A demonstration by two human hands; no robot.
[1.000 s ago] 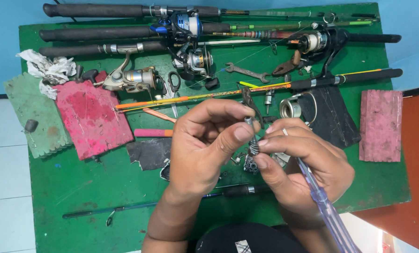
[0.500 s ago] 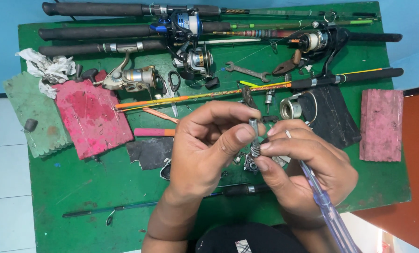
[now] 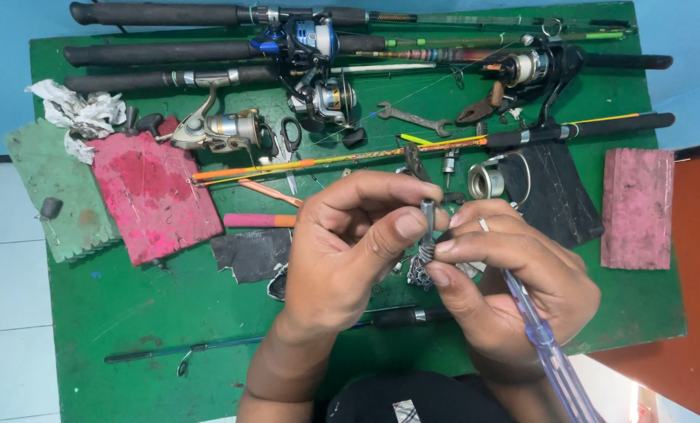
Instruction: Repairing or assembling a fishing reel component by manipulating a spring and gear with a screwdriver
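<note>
A small metal shaft (image 3: 427,227) with a toothed lower end stands nearly upright at the middle of the frame, long axis running top to bottom, pinched between both hands. The left hand (image 3: 342,251) grips it with thumb and forefinger; the right hand (image 3: 514,290) pinches its lower end and also carries a clear-handled screwdriver (image 3: 550,352) slanting toward the lower right. Below lies the green table (image 3: 131,313), bare in its lower left, while fishing rods (image 3: 209,47) crowd its upper edge.

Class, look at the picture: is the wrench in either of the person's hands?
No: the wrench lies on the green table, apart from both hands.
</note>
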